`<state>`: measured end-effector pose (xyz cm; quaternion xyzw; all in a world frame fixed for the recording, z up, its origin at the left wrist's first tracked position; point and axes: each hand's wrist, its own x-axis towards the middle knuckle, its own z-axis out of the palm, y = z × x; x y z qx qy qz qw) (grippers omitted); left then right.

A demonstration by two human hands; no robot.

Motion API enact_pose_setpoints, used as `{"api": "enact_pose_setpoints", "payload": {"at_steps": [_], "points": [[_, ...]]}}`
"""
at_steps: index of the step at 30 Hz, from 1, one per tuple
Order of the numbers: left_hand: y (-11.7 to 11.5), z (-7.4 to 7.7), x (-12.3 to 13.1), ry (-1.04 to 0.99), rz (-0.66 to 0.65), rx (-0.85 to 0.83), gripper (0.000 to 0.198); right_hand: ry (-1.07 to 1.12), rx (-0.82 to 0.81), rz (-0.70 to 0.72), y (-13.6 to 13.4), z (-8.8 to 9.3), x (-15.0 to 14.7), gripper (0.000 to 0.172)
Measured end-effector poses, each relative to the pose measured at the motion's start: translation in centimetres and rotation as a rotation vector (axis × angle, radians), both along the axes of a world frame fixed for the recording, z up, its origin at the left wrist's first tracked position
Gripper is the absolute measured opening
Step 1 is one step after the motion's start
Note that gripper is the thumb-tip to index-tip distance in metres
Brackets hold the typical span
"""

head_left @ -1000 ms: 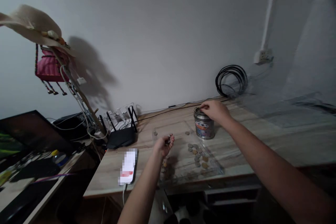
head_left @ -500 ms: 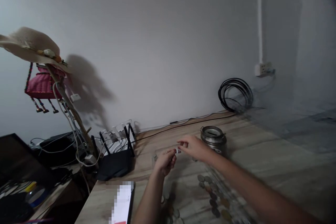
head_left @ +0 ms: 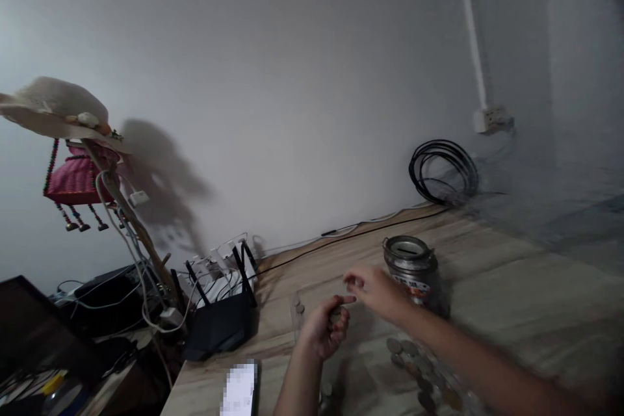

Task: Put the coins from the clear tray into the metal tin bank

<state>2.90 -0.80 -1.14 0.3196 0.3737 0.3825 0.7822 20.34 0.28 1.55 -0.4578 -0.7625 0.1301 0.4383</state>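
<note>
My left hand is raised over the table, palm up, with its fingers curled and the thumb stretched out to the right. A greyish coin shows inside the curled fingers. Just right of that thumb tip is my right hand, its fingers bent toward its thumb; anything between them is too small to make out. Behind my right wrist stands a round metal-lidded jar with a slot in its lid and a label on its side. Silver, copper and brass-coloured coins lie on the table under my right forearm.
A clear flat sheet or tray with small coins lies left of my left hand. A phone lies in front, near a black router. Coiled black cable leans on the wall. A pink bag hangs under a hat.
The view has shifted slightly. The pale coin at my left fingertips no longer shows there; my left thumb now points outward. My right fingers have curled in.
</note>
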Motion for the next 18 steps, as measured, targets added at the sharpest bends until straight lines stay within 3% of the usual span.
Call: {"api": "enact_pose_setpoints", "payload": {"at_steps": [1, 3, 5, 7, 11, 15, 18], "points": [[0.1, 0.0, -0.2, -0.034, 0.022, 0.003, 0.019, 0.03, 0.063, -0.104, 0.0, 0.8, 1.4, 0.014], [0.3, -0.1, -0.5, -0.07, 0.096, 0.003, 0.025, 0.064, 0.174, -0.453, 0.4, 2.2, 4.7, 0.016], [0.5, -0.2, -0.7, -0.045, 0.159, -0.005, 0.029, 0.008, 0.123, -0.657, 1.3, 2.9, 7.8, 0.015], [0.6, -0.4, -0.7, 0.013, 0.177, 0.009, 0.032, -0.022, 0.027, -0.67, 2.2, 2.8, 9.8, 0.013], [0.5, -0.5, -0.6, 0.111, 0.15, 0.16, 0.03, 0.045, -0.039, -0.513, 2.9, 2.2, 10.5, 0.01], [0.3, -0.6, -0.5, 0.149, 0.112, 0.287, 0.031, 0.044, -0.007, -0.533, 2.3, 2.3, 9.9, 0.011], [0.2, -0.6, -0.4, 0.188, 0.08, 0.313, 0.042, -0.002, -0.01, -0.572, 1.9, 2.5, 9.9, 0.011]]}}
